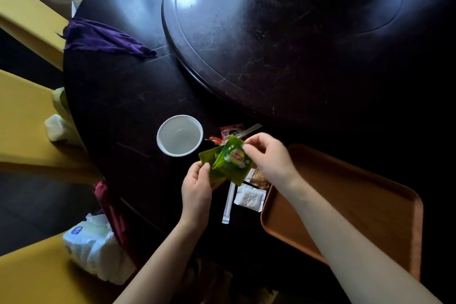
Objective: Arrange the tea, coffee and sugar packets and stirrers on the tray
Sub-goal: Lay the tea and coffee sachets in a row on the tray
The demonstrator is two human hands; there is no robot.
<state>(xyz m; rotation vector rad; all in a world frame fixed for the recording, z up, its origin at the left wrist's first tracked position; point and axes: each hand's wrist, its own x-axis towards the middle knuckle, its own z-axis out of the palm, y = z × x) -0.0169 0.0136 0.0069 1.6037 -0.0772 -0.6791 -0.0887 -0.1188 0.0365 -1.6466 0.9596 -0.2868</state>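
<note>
I hold two green tea packets above the dark table. My right hand (267, 155) pinches the top corner of the front green tea packet (233, 160). My left hand (197, 187) grips the lower edge of a second green tea packet (208, 157) behind it. Beneath them lie red coffee packets (230, 131), a white sugar packet (249, 197), a brown packet (259, 179) and a white wrapped stirrer (228, 202). Another stirrer (250, 129) pokes out further back. The brown tray (370, 205) sits to the right with nothing visible on it.
A white paper cup (179, 135) stands left of the packets. A large dark turntable (283, 32) fills the table's middle. A purple cloth (103, 38) lies at the left edge. Yellow chairs (22, 118) and a wipes pack (90, 247) are on the left.
</note>
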